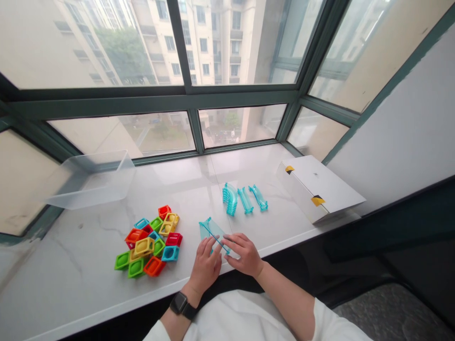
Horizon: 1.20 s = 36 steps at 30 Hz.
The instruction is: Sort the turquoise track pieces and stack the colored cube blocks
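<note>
At the front edge of the counter, my left hand (206, 265) and my right hand (244, 254) both have their fingers closed on a translucent teal plastic track piece (210, 229). The left fingers grip its near side, while the right fingers press on its right end. The piece lies low over the counter, partly covered by my fingers. Just beyond stand nested curved teal track pieces (231, 200), with two short straight track pieces (245, 201) beside them on the right. Left of my hands lies a pile of red, yellow, green, blue and orange hollow plastic blocks (144, 247).
A clear plastic bin (88, 189) stands at the back left of the white marbled counter (88, 289). On the right, a white box (323, 184) with yellow-and-black tabs sits by the wall. Green-framed windows (149, 102) rise behind the counter.
</note>
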Tool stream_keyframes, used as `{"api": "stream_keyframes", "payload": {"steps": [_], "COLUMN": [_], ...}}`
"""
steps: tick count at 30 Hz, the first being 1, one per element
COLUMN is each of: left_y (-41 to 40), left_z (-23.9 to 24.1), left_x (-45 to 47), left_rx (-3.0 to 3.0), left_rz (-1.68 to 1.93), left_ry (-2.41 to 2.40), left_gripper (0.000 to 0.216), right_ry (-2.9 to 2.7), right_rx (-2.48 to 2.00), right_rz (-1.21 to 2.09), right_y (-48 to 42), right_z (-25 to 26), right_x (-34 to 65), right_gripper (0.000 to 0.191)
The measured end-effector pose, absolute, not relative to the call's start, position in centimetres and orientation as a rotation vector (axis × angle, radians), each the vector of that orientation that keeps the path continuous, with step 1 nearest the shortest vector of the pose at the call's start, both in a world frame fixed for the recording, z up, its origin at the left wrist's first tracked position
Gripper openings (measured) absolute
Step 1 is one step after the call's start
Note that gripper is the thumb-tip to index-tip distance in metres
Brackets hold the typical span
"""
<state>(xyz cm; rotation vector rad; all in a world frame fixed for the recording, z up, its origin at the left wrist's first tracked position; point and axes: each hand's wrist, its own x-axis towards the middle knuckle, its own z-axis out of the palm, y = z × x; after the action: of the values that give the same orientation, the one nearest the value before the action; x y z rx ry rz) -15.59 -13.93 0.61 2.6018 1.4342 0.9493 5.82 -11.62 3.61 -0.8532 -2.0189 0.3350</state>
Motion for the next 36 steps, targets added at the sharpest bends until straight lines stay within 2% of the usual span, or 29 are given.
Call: {"api": "stream_keyframes", "payload": {"steps": [5,12,18,36], "left_y": [-13.7,-13.3,-13.1,-13.1], "left_z": [1.0,0.6,0.3,0.5], "left_x": [-15.6,-15.7,-15.7,-15.7], "left_rx": [2.544,2.522,2.518,2.51], "left_rz": [0.932,0.932,0.915,0.887], "left_ry": [1.435,1.468,1.48,1.501], "left_gripper": [0.059,0.059,0.057,0.056], "right_ry": [-1.948,-1.576,-1.543,-1.837], "right_rx": [-0.939,-1.264,-1.338,-1.684], "right_rz": [0.255,0.076,-0.045,0.012], "right_y": [-11.8,-8.5,-5.1,-0.5], "right_z": [5.6,7.6,6.2,1.9], "right_x": [8.4,13.3,15.4,12.5], "right_gripper": [0.057,0.043,0.038,0.035]}}
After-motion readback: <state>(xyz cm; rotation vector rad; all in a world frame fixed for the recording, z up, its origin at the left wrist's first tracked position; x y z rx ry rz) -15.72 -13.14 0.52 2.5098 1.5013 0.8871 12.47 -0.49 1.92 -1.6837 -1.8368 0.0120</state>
